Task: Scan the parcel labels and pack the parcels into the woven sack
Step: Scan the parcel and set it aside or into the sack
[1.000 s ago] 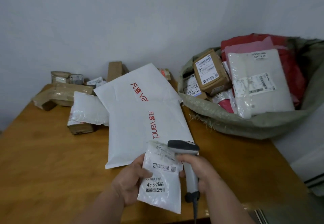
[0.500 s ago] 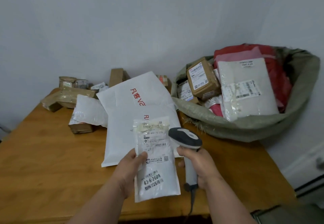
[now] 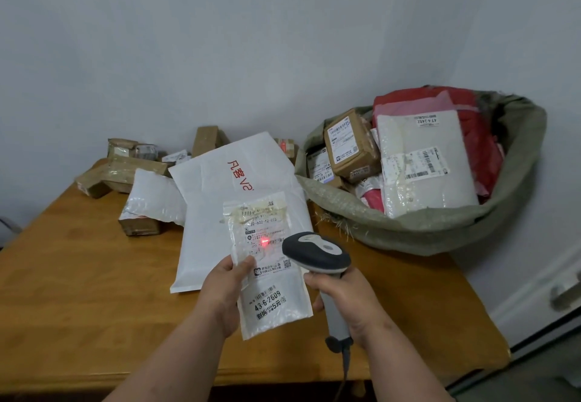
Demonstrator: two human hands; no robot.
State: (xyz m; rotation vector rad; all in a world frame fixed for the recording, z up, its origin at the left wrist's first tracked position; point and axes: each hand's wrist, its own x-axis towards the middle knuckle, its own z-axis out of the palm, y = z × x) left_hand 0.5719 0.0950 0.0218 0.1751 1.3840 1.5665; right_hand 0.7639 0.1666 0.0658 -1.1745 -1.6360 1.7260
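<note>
My left hand (image 3: pixel 224 291) grips a small white bubble-mailer parcel (image 3: pixel 270 276) by its left edge, held upright above the table. Its printed label faces me, and a red scan dot glows on the label's middle. My right hand (image 3: pixel 342 294) grips the handle of a grey and white barcode scanner (image 3: pixel 316 252), whose head points left at the label. The green woven sack (image 3: pixel 408 228) lies open at the right, holding a brown box (image 3: pixel 350 147), a large white parcel (image 3: pixel 424 166) and red bags (image 3: pixel 471 125).
A wooden table (image 3: pixel 78 276) carries two big white mailers with red print (image 3: pixel 226 188), a smaller white bag (image 3: pixel 154 197) over a brown box (image 3: pixel 138 225), and several taped cardboard parcels (image 3: pixel 125 169) against the wall. The scanner cable hangs over the table's front edge.
The parcel has been raised and turned upright so its label faces me. The scanner head has swung from behind the parcel to its right side, and the red dot now shows.
</note>
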